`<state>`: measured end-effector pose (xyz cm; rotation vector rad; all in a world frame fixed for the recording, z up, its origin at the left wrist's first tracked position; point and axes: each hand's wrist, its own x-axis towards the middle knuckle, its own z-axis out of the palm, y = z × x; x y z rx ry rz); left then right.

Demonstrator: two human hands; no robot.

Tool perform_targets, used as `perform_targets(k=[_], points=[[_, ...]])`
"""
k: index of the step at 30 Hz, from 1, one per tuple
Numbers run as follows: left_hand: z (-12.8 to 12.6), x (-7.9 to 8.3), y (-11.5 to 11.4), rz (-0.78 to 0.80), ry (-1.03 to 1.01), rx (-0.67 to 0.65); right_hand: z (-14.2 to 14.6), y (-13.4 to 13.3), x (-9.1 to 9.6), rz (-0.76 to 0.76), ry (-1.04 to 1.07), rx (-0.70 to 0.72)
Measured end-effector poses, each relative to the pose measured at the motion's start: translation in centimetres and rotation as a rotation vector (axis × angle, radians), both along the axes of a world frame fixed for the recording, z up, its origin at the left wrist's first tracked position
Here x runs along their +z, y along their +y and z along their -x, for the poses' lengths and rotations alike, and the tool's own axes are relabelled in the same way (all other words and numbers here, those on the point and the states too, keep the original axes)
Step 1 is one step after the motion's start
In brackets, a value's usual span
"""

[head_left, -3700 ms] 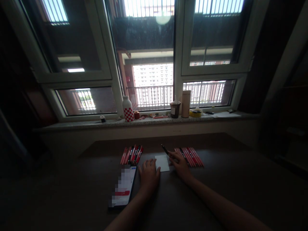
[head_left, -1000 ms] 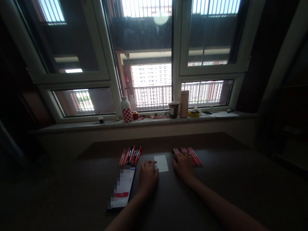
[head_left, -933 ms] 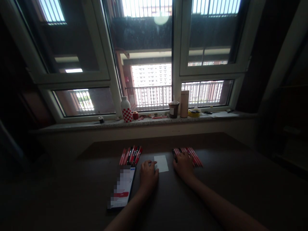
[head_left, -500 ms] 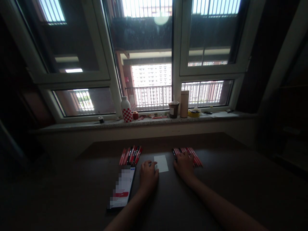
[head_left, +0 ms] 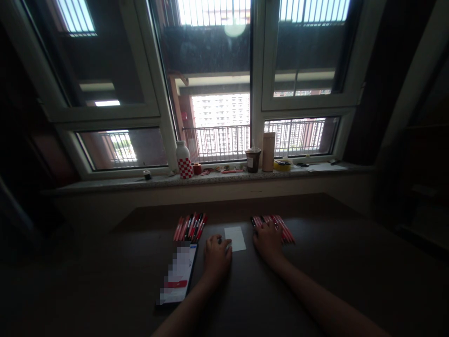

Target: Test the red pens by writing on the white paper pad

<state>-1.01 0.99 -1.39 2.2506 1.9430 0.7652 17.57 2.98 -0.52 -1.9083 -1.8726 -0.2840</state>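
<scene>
My left hand rests on the dark table at the left edge of a small pale paper sheet. Its fingers are curled in, and a small dark thing shows between them, too small to name. Over a row of red pens and pencils on the right lies my right hand, its fingers apart and touching them, partly covering the row. A second bundle of red and black pens lies left of the paper. Below that bundle, a phone with a lit screen lies near my left forearm.
Along the windowsill behind the table stand a red-checked white bottle, a dark drink cup, a tan cylinder-like container and a yellow tape roll. White paper lies farther right.
The fingers of my left hand have curled slightly, with the one over the paper's left edge shifting. My right hand has barely moved on the pens.
</scene>
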Motion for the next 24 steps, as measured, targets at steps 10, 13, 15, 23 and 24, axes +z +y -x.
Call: perform_targets(k=[10, 13, 15, 23, 24], points=[[-0.05, -0.12, 0.07, 0.003, 0.004, -0.005, -0.10, 0.03, 0.03, 0.011, 0.004, -0.007], [-0.08, -0.14, 0.05, -0.008, 0.000, -0.009, -0.10, -0.01, 0.09, 0.013, 0.003, -0.011], [-0.09, -0.12, 0.05, -0.008, 0.004, -0.007, -0.10, -0.08, 0.17, 0.015, -0.003, -0.013], [-0.09, -0.15, 0.02, 0.005, 0.007, -0.003, -0.32, -0.08, 0.15, -0.007, -0.029, -0.047], [-0.08, -0.19, 0.02, 0.002, 0.007, -0.004, -0.37, -0.04, 0.08, -0.013, -0.030, -0.050]])
